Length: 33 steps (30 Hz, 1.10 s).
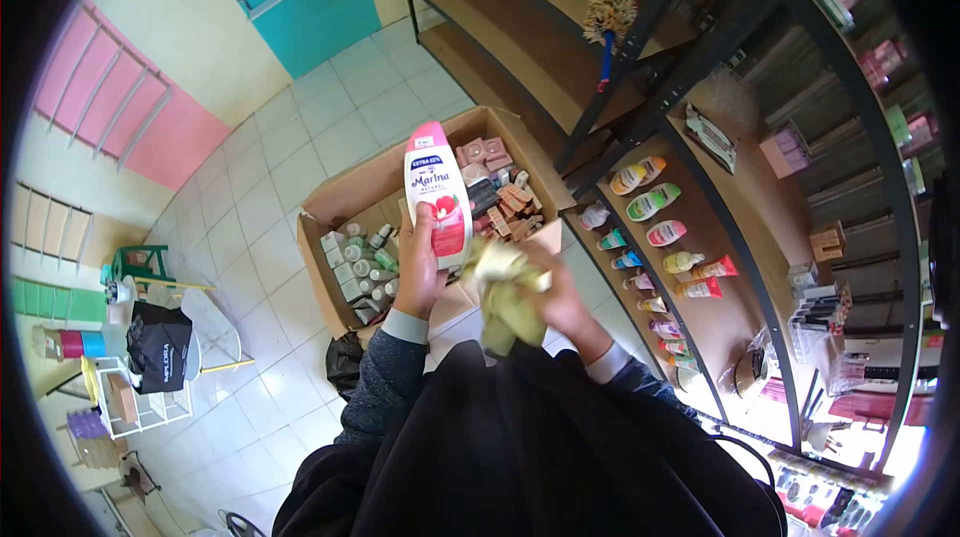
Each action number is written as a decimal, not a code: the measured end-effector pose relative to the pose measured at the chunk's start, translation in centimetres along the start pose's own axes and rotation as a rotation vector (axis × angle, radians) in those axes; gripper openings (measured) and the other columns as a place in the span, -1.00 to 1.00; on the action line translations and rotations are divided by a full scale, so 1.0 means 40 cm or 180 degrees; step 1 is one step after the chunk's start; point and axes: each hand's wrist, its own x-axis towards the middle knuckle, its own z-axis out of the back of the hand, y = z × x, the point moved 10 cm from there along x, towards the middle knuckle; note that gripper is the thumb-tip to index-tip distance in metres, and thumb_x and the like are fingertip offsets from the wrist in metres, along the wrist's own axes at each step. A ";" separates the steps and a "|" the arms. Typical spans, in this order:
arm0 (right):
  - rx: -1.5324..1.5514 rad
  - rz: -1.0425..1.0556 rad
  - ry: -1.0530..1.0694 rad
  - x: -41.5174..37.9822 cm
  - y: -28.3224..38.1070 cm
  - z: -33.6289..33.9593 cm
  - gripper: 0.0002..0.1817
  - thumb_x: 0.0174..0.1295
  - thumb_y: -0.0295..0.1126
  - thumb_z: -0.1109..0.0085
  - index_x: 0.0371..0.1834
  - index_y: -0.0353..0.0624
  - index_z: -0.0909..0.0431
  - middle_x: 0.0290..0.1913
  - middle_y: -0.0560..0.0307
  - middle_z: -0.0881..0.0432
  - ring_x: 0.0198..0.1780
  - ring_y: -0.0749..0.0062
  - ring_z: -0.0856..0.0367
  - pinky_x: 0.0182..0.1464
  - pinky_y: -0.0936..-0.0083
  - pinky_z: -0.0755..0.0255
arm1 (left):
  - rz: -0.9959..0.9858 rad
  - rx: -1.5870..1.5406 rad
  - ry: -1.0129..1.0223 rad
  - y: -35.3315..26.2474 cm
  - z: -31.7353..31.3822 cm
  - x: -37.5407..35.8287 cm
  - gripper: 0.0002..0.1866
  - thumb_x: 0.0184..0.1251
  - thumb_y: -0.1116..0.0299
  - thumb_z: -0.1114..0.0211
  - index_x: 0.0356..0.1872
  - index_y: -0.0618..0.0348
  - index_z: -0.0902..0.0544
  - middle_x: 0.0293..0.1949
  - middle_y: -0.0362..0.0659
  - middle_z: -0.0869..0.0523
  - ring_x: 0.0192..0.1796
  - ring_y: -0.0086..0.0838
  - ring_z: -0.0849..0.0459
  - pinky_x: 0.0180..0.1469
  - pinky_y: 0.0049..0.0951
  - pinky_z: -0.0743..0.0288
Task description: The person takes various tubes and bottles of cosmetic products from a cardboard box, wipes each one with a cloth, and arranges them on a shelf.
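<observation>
A white lotion bottle (438, 199) with a pink cap and a "Marina" label stands nearly upright in my left hand (422, 262), whose fingers wrap its lower left side. Right beside the bottle's base, my right hand (555, 292) grips a yellowish-green cloth (508, 299); hand and cloth are blurred by motion. Whether the cloth touches the bottle is unclear. Beyond my hands, a large open cardboard box (330, 192) holds several small white and green bottles (365, 262), pink boxes (483, 152) and orange-brown boxes (515, 207).
On the right, shelves (740, 257) carry several bottles and tubes, with a duster (610, 12) hanging on the frame. A black bag (160, 349) rests on a white rack (150, 412) at the left. A black plastic bag (345, 362) lies near the box.
</observation>
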 end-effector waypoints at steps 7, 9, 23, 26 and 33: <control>-0.0538 0.0293 -0.1095 0.091 0.136 0.131 -0.71 0.13 -0.47 -0.15 -0.07 -0.23 -0.42 -0.14 0.10 -0.47 -0.10 0.42 -0.45 -0.05 0.51 -0.33 | 0.0093 -0.0228 0.0060 0.078 -0.164 -0.047 -0.65 0.41 0.16 0.06 -0.08 0.27 -0.46 -0.22 -0.15 -0.62 -0.23 -0.53 -0.61 -0.18 -0.53 -0.50; -0.0767 0.0750 -0.1281 0.046 0.158 0.133 -0.68 0.03 -0.55 -0.21 -0.10 -0.28 -0.46 -0.10 -0.03 -0.46 -0.03 0.17 -0.43 0.04 0.45 -0.28 | -0.0103 -0.0020 -0.0279 0.075 -0.151 -0.053 -0.67 0.41 0.17 0.05 -0.10 0.26 -0.47 -0.24 -0.17 -0.62 -0.24 -0.53 -0.61 -0.19 -0.53 -0.50; 0.2945 -0.1532 -0.1869 -0.212 -0.202 0.201 -0.45 0.17 -0.40 -0.16 0.21 -0.19 -0.19 0.05 0.14 -0.42 0.03 0.33 -0.46 0.09 0.46 -0.34 | 0.1016 -0.0539 0.0277 0.212 -0.171 -0.058 -0.67 0.36 0.09 -0.02 -0.06 0.11 -0.44 -0.22 -0.25 -0.58 -0.18 -0.54 -0.59 -0.11 -0.47 -0.50; 0.2943 -0.1640 -0.1362 -0.157 -0.181 0.172 -0.38 0.29 0.04 0.19 0.27 -0.15 -0.12 0.13 0.03 -0.39 0.08 0.31 -0.43 0.14 0.36 -0.32 | 0.1454 -0.0280 0.0823 0.330 -0.215 -0.130 -0.66 0.37 0.12 -0.01 -0.02 0.15 -0.43 -0.17 -0.21 -0.58 -0.16 -0.55 -0.58 -0.10 -0.51 -0.48; 0.0415 -0.2283 -0.0374 -0.213 -0.222 0.187 -0.14 0.23 0.32 0.58 0.39 -0.13 0.08 0.34 -0.08 -0.10 0.37 0.11 0.03 0.38 0.28 0.16 | 0.1822 -0.0061 0.0927 0.407 -0.192 -0.176 -0.62 0.40 0.12 0.07 0.01 0.22 -0.42 -0.14 -0.16 -0.59 -0.13 -0.51 -0.59 -0.07 -0.51 -0.47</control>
